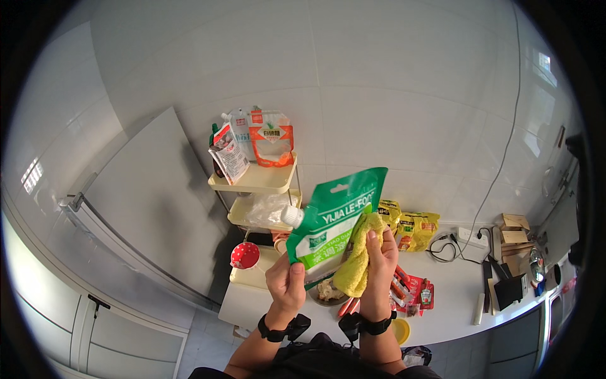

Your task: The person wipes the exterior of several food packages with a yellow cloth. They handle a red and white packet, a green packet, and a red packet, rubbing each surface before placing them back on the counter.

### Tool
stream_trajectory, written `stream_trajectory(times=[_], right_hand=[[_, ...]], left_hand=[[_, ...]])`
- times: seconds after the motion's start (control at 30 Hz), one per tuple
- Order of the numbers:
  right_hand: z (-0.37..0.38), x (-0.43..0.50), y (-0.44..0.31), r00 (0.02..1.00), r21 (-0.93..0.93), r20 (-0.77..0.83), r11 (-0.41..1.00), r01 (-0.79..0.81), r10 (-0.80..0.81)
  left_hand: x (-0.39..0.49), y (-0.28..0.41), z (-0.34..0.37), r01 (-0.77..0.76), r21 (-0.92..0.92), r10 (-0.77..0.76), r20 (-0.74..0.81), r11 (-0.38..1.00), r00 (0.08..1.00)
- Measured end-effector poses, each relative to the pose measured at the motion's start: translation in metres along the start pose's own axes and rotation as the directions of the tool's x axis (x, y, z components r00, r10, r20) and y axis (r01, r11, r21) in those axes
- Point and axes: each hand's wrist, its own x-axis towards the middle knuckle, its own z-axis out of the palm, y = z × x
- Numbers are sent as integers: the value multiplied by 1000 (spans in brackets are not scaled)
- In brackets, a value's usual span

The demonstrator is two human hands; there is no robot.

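Observation:
A green and white spouted food pouch (326,222) with a white screw cap (292,216) is held up, tilted, above the counter. My left hand (287,283) grips its lower left corner. In my right hand (381,258) is a yellow terry cloth (355,270), pressed against the right side of the pouch's front and covering part of its print. Below the pouch, partly hidden, a metal bowl holds pale food (327,291). Red-wrapped sausages (349,307) lie beside that bowl, under my right forearm.
To the left stands a cream tiered rack (255,178) bearing pouches, with a red polka-dot bowl (245,256) lower down. Yellow packets (416,231) lean against the wall. A power strip (471,237), cables and knives lie right on the white counter (454,284). A yellow bowl (401,330) sits near the front edge.

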Motion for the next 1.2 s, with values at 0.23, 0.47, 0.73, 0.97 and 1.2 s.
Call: stream_trajectory(times=[0.23, 0.47, 0.73, 0.97, 1.2], right_hand=[[-3, 6, -3, 967, -285, 23, 926, 248, -253], [-12, 10, 4, 946, -595, 61, 750, 290, -318], [-3, 5, 5, 897, -738, 181, 546, 396, -404], [17, -3, 1, 816, -738, 308, 418, 530, -489], [36, -21, 11, 806, -706, 379, 421, 570, -455]], left_hand=[[4, 5, -8, 181, -41, -184, -96, 983, 978], [12, 15, -8, 246, -209, -284, -180, 946, 942], [16, 20, -3, 223, -204, -257, -156, 953, 954], [15, 18, -1, 232, -230, -271, -155, 945, 950], [15, 20, 7, 279, -247, -332, -207, 928, 920]])
